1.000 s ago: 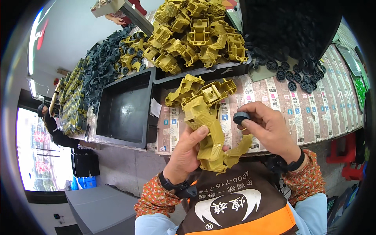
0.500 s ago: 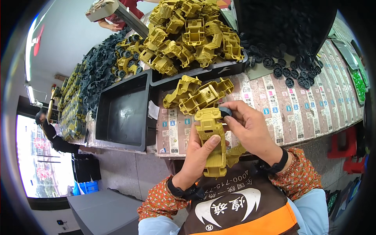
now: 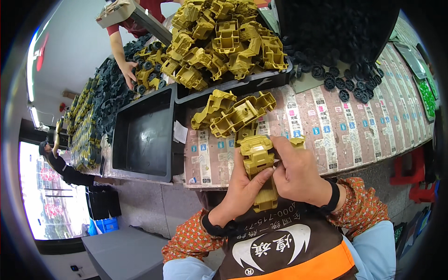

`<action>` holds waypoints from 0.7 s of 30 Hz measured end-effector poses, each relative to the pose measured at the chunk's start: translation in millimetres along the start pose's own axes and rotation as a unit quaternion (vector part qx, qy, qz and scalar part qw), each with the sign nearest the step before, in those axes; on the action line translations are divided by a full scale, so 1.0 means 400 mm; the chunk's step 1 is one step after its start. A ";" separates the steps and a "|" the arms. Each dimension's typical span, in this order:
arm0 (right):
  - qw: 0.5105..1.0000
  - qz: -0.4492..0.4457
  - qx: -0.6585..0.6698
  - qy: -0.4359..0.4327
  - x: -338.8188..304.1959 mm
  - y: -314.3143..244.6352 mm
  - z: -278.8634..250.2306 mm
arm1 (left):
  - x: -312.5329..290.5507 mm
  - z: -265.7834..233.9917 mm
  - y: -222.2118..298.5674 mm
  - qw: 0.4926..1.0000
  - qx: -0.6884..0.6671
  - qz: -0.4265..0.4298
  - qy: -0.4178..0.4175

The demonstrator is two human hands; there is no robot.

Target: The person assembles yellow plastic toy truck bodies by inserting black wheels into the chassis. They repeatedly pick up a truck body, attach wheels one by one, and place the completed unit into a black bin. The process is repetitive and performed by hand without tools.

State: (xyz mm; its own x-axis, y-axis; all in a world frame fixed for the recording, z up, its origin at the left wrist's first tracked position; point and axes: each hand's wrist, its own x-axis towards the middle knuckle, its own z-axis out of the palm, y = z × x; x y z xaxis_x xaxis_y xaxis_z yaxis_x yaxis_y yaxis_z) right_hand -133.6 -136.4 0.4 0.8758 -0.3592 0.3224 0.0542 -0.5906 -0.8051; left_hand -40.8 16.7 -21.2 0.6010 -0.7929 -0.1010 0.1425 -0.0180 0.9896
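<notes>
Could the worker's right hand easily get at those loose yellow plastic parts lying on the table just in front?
Probably yes, but not freely. The two loose yellow plastic parts lie just beyond the right hand with nothing between. However, that hand and the left hand both grip the yellow plastic toy body, so it would have to let go.

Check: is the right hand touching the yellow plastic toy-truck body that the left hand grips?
Touching. Head view: right hand fingers press the yellow plastic truck body, left hand gripping beneath.
</notes>
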 end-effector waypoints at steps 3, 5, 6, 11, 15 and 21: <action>1.000 -0.009 0.000 0.003 0.001 0.010 -0.007 | 0.006 -0.002 0.014 0.999 0.002 -0.031 -0.020; 1.000 -0.012 0.014 0.004 0.006 0.022 -0.006 | 0.012 -0.009 0.021 0.998 0.014 -0.049 -0.027; 1.000 -0.011 0.026 0.005 0.006 0.028 -0.005 | 0.012 -0.011 0.021 0.998 0.025 -0.053 -0.032; 0.989 0.074 0.126 -0.027 0.019 0.037 -0.041 | 0.022 0.013 0.037 0.998 0.050 -0.022 -0.026; 0.995 0.012 0.090 -0.043 0.146 0.170 -0.149 | 0.042 -0.011 0.066 0.977 -0.152 -0.152 0.012; 0.886 0.048 -0.452 0.090 0.183 0.459 -0.319 | 0.061 -0.082 0.124 0.950 -0.286 -0.114 0.049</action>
State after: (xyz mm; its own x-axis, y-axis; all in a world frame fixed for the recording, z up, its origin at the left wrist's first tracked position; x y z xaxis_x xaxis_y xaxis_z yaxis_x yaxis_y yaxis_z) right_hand -120.6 -363.5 -60.2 0.7605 -0.5003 0.4140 -0.4934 -0.8597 -0.1326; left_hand 6.8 16.5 22.2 0.5704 -0.7466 -0.3424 0.6648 0.1748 0.7263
